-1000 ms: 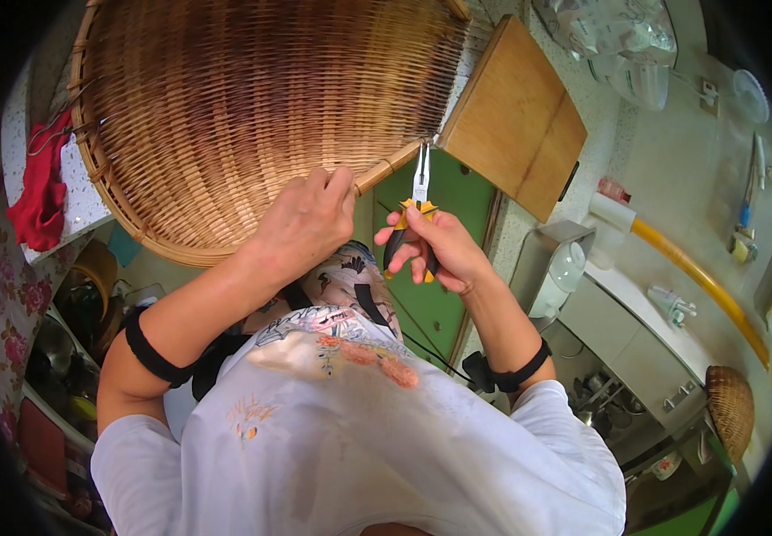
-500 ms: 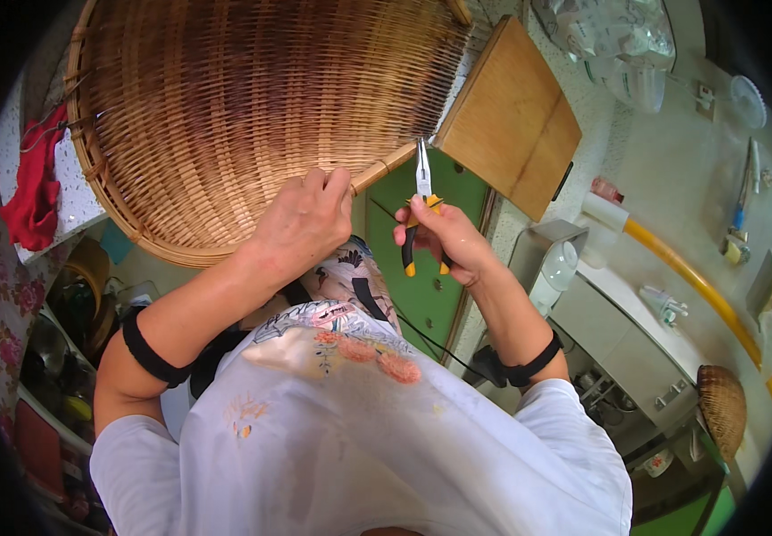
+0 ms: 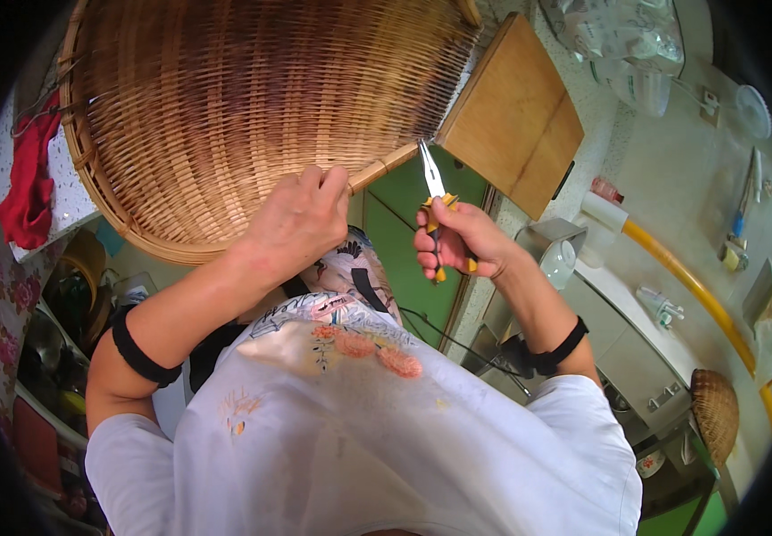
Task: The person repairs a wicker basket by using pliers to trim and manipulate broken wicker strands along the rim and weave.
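A large woven bamboo basket fills the upper left, its bound rim curving toward me. My left hand is closed around the near rim, with the fingertips hidden behind it. My right hand grips needle-nose pliers by their yellow and black handles. The pliers' jaws point up and away, and their tips are at the basket's rim, near the right end of its visible edge. Whether the tips pinch a wire or strip there is too small to tell.
Right of the basket, a wooden board lies on the speckled counter. A red cloth hangs over a white ledge at left. A yellow pipe, a small woven basket and clear plastic bags are at the right. A green cabinet door stands below.
My right hand has shifted right and slightly down, tilting the pliers while their tips stay by the rim. My left hand keeps its hold; the basket has moved slightly.
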`<state>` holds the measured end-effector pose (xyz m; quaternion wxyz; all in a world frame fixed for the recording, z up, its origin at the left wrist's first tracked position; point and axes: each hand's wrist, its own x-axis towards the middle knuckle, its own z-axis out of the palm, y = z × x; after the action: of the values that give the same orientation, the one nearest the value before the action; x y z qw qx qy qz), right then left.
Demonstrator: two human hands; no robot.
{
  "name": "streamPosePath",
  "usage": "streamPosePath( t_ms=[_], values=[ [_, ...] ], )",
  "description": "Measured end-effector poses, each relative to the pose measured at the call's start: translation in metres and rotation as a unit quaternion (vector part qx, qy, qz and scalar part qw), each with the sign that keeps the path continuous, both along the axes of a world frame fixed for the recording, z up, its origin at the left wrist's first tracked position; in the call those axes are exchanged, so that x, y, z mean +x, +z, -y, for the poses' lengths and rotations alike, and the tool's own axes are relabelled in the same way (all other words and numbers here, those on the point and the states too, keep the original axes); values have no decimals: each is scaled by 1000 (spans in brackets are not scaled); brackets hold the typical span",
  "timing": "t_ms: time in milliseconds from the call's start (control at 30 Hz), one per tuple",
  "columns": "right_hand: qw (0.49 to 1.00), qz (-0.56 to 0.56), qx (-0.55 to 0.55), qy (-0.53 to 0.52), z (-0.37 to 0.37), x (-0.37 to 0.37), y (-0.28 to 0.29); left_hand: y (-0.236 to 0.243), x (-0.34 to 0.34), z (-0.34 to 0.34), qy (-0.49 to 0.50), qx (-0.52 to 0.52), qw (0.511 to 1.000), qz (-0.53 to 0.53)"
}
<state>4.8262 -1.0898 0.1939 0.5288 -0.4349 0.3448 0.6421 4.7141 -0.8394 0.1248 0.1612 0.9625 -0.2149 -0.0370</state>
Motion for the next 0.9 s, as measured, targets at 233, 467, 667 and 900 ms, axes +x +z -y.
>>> streamPosePath(
  t_ms=[233, 467, 667, 900],
  values=[
    [975, -25, 17, 221, 22, 59, 5, 1, -2, -5, -24, -7, 1000, 0],
    [923, -122, 42, 363, 25, 118, -10, 6, -1, -12, -39, -14, 999, -9],
    [862, -151, 46, 481, 9, 147, -10, 7, 1, -13, -51, -26, 998, -18],
    [922, -36, 170, 345, 23, 109, 13, 17, 9, -17, -10, -109, 994, -29]
  ],
)
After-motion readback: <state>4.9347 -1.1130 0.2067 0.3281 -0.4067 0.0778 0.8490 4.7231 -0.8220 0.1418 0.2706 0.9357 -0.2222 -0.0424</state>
